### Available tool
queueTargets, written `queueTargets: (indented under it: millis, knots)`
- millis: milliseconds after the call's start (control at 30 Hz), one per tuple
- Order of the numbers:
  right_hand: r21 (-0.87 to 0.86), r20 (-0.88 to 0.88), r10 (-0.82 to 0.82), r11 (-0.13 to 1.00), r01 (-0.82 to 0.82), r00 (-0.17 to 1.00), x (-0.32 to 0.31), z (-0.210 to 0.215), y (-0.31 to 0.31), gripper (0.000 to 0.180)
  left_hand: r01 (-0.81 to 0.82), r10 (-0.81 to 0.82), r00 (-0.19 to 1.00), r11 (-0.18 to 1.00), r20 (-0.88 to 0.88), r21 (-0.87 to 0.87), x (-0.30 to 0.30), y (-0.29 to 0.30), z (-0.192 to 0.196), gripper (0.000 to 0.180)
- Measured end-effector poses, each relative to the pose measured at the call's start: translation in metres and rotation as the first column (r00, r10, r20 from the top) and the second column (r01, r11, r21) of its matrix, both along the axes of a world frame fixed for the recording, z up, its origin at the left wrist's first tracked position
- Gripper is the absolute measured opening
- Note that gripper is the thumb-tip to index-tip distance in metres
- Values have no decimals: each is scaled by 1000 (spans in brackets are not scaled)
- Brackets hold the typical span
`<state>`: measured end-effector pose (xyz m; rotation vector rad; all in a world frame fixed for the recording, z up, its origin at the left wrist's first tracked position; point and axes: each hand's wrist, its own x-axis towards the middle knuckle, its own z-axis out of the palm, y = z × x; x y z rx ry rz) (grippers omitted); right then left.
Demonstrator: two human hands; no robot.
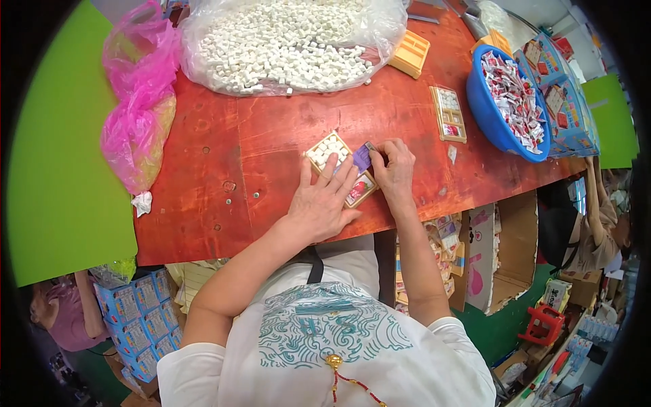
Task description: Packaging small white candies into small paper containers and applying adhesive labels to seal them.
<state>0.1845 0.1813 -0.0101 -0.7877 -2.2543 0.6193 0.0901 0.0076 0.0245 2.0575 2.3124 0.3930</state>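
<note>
Two hands over a small compartmented tray [331,150] of white cubes on the red worktop [271,136]. Left hand [322,203] flat, fingers spread, pressing the tray. Right hand [395,166] pinching a purple card [362,159] at the tray's edge. Beyond, clear bag of white cubes [285,41], blue basin [505,102] of wrapped sweets.

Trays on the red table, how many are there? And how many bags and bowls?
Small compartment trays: 3 (one under the left hand and right hand at, one by the bowl, one orange near the clear bag)
Plastic bags: 2 (pink, clear)
Blue bowl: 1
Total: 6
</note>
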Motion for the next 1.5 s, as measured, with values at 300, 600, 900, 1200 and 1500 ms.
queueTargets:
  millis: [300,600,900,1200,1500]
  knots:
    - [-11,4,-174,985,174,985,25,24,-6,18,37,-35,999,998,33,-51,-1,4,-5,84]
    - [109,165,-153,985,136,974,26,22,-66,12,71,-71,997,997,28,-20,-5,-2,-14,85]
    - [-482,99,-111,864,145,989,24,20,-58,27,92,-91,996,994,-23,62,-10,-9,-21,88]
    - [-870,-74,16,488,-72,997,18,43,-41,25,112,-110,994,989,-28,98,-8,-11,-29,88]
    - [-824,-247,-65,539,-174,967,15,37,-53,21,-18,-50,972,958,228,286,-17,-17,-9,67]
